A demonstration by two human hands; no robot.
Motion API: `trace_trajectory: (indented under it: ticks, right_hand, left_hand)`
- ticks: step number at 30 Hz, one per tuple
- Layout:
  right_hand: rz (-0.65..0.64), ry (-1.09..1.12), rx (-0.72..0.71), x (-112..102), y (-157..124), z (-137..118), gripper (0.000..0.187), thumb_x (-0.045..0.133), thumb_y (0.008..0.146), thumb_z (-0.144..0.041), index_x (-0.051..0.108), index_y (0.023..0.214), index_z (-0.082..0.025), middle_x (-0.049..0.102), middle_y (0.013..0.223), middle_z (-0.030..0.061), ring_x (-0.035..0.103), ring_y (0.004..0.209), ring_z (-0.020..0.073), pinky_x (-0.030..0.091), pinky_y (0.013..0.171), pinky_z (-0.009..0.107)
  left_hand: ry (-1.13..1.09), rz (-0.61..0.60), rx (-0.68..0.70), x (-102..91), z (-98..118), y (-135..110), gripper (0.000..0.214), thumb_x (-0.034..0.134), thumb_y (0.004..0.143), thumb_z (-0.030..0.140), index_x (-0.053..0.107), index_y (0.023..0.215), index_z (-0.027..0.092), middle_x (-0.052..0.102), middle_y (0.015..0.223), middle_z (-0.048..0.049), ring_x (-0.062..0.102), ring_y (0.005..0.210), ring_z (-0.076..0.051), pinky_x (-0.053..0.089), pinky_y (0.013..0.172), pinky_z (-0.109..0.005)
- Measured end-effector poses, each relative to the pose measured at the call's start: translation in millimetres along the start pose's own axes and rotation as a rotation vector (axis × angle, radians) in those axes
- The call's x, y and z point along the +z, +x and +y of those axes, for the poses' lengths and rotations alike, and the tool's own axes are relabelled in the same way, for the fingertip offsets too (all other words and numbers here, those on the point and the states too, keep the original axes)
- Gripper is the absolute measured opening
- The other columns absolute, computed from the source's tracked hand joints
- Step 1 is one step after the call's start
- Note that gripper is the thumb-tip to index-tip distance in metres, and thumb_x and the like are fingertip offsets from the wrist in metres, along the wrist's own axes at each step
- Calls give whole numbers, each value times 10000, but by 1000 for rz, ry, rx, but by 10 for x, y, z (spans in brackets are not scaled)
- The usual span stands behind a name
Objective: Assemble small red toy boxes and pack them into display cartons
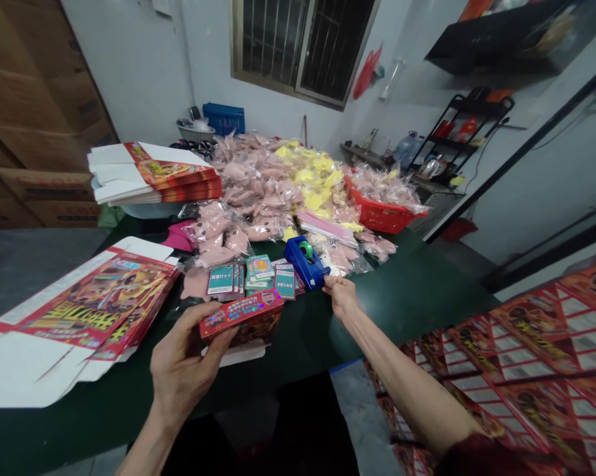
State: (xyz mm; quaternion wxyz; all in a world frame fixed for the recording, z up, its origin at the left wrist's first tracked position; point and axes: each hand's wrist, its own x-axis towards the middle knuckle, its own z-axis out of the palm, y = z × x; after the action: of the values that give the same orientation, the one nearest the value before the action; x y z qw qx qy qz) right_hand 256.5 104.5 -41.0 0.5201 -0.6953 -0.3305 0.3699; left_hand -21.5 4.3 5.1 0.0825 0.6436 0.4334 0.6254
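My left hand (186, 357) grips a small red printed box (245, 314) over the near edge of the green table, thumb on one side and fingers on the other. A white flap (243, 355) sticks out at the box's lower side. At the front end of a blue tape dispenser (301, 261) with a green roll, my right hand (341, 295) pinches with thumb and finger. Any strip of tape there is too small to make out. Between the hands and the heap lie small stacks of printed cards (225, 280), some teal, some with pictures.
Flat printed cartons (94, 297) lie at the left, with more stacked on a tub (153, 173). Bagged pink and yellow plush toys (262, 192) are heaped behind, some in a red basket (382, 211). Rows of red boxes (516, 350) stand at the lower right.
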Motion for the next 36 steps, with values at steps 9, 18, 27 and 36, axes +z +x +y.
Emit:
trace_trajectory:
  ticks: [9,18,27,36]
  right_hand:
    - [-10,-157,-281,-140,-405,-41,132,593,814,-222,605,725,-125,603,764,11,563,714,130,473,628,253]
    - [-406,267,-460,41,-1866,-698,620,583,787,-192,283,1325,-264,560,591,-93,487,430,85,426,427,203]
    - [-356,525,-283,456,-2025,-671,526,635,758,-197,321,1181,-207,593,529,-99,528,414,81,467,450,194]
    - [-278,488,-200,539,-2048,-726,495,681,685,-209,343,1046,-199,610,506,-90,559,389,103,478,406,190]
  left_hand:
    - [1,37,-68,28,33,-79,346,708,711,174,595,1036,211,655,894,6,629,724,-116,507,657,-196]
    - [-18,12,-34,19,71,-94,312,689,723,155,580,1014,187,653,901,-14,637,756,-130,511,697,-222]
    - [-17,-44,-10,-9,82,-64,267,669,751,180,565,998,180,634,900,-22,640,773,-137,521,719,-241]
    - [67,-106,162,-105,113,29,292,660,762,176,526,1021,182,645,889,-28,642,791,-142,518,712,-239]
